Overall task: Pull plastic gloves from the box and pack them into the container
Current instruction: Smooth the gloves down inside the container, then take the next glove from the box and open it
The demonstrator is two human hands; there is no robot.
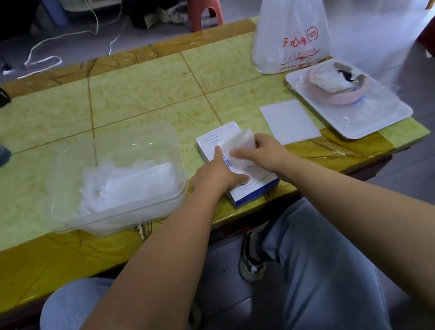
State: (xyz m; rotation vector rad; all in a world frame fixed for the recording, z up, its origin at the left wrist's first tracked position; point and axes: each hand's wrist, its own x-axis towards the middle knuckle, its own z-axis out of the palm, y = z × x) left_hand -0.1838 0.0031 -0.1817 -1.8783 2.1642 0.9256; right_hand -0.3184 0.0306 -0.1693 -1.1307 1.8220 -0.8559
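Fingers of right hand [262,149] are clamped on wad of translucent crumpled plastic gloves [238,144], just above white-and-blue cardboard box [256,184]. The box is pressed down by flat left hand [217,172], presumably against lifting. Clear rectangular plastic container [69,164], left of both hands, is part-filled.

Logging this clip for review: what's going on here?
A seated person presses the left hand flat on the glove box to steady it, while the right hand grips a bunch of gloves over its top. The clear container beside it on the table already holds a pile of gloves.
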